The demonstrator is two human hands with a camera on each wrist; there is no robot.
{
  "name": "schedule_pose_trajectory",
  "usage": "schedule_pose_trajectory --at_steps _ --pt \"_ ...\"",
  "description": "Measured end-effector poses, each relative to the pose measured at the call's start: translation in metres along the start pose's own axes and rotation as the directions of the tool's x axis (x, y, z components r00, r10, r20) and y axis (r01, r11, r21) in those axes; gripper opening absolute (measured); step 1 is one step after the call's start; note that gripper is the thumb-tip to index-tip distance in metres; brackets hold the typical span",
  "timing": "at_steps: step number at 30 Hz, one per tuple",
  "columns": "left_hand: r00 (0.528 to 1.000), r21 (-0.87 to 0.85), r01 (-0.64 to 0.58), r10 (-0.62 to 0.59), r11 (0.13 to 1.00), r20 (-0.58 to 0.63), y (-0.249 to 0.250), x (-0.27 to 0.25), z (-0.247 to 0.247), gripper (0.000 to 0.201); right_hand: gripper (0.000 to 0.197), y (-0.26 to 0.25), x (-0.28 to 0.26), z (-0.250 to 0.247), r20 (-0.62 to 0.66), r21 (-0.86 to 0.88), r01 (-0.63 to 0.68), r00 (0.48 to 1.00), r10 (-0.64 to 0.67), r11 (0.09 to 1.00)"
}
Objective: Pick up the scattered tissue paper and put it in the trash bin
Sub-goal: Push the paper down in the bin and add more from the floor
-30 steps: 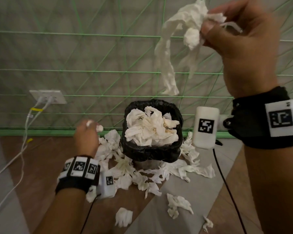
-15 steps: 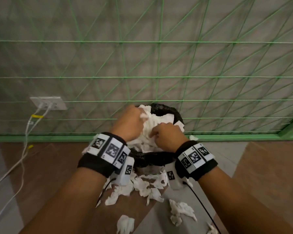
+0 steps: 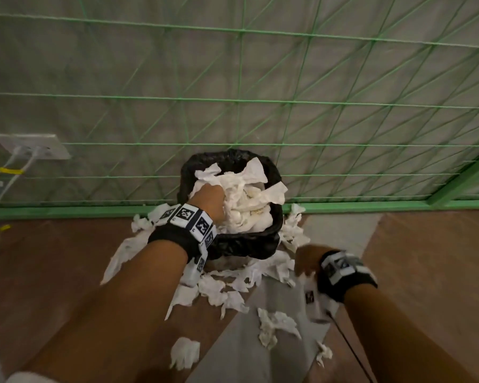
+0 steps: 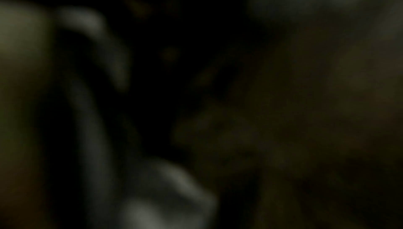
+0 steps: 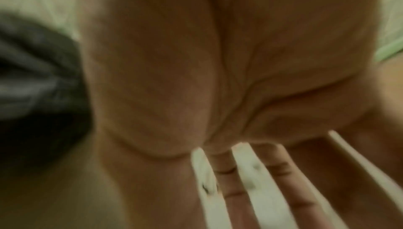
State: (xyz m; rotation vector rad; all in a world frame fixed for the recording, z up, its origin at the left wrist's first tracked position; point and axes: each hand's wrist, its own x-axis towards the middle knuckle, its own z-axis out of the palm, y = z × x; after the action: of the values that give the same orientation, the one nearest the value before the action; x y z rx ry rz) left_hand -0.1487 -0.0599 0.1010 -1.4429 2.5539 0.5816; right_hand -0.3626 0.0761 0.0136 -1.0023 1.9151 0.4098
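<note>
Since half a second ago our right hand (image 3: 306, 262) has dropped from the bin to the floor scraps, fingers spread flat (wrist view). Nearest lies loose tissue paper (image 3: 277, 326) — light, soft, tearable; we judge a bunched pinch at its middle best. Farther, our left hand (image 3: 208, 199) presses the heap in the trash bin (image 3: 241, 244) — its grip we cannot tell.

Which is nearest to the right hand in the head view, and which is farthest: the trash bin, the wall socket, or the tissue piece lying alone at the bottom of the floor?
From the right hand:
1. Trash bin, just to its left.
2. Lone tissue piece, lower left on the floor.
3. Wall socket, far left on the wall.
</note>
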Motion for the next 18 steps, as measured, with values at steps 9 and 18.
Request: schedule_pose_trajectory --at_steps 9,18 --pt "0.896 -0.414 -0.255 0.052 0.874 -0.441 -0.029 -0.031 -0.022 0.029 0.073 -0.043 0.008 0.140 -0.049 -0.373 0.018 0.998 -0.040 0.928" --pt "0.532 -0.788 0.174 -0.729 0.591 -0.429 -0.099 -0.078 0.097 0.013 0.049 -0.065 0.010 0.130 -0.215 -0.159 0.123 0.964 -0.156 0.980"
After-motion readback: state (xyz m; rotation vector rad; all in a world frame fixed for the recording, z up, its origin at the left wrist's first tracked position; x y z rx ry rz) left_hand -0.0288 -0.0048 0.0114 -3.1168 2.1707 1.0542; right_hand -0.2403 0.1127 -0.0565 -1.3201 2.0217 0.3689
